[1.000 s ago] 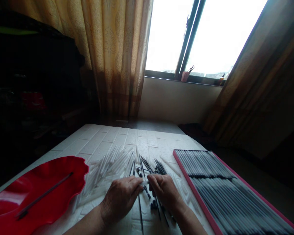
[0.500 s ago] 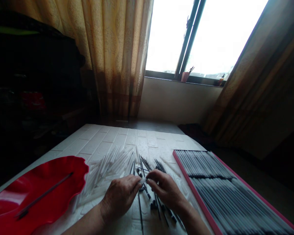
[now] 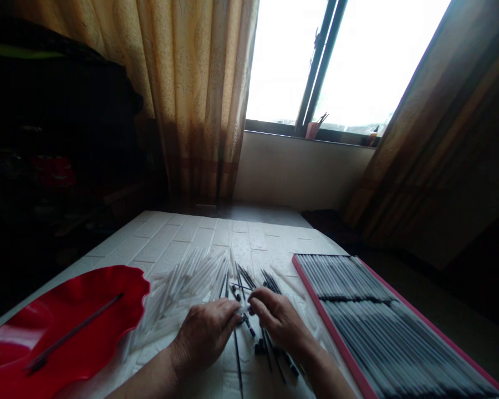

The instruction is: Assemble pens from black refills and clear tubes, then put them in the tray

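My left hand (image 3: 205, 330) and my right hand (image 3: 276, 318) meet over the middle of the table. Between their pinched fingertips is a short translucent whitish plastic piece (image 3: 244, 310), one end in each hand; its ends are hidden by the fingers. Under and around the hands lie thin black rods (image 3: 238, 357) and small black cap-like parts (image 3: 259, 347). Left of them, a loose heap of clear plastic tubes (image 3: 191, 271) spreads across the table.
A red scalloped tray (image 3: 120, 277) at the left carries one dark, slim stick (image 3: 75, 332). On the right, a pink-edged box (image 3: 303, 271) holds rows of grey tubes (image 3: 399, 332). The white brick-patterned tabletop (image 3: 224, 235) reaches toward the window wall.
Both hands keep their pinch on the translucent piece, with only a slight shift of the fingers. The view has moved very slightly; the other things lie as before.
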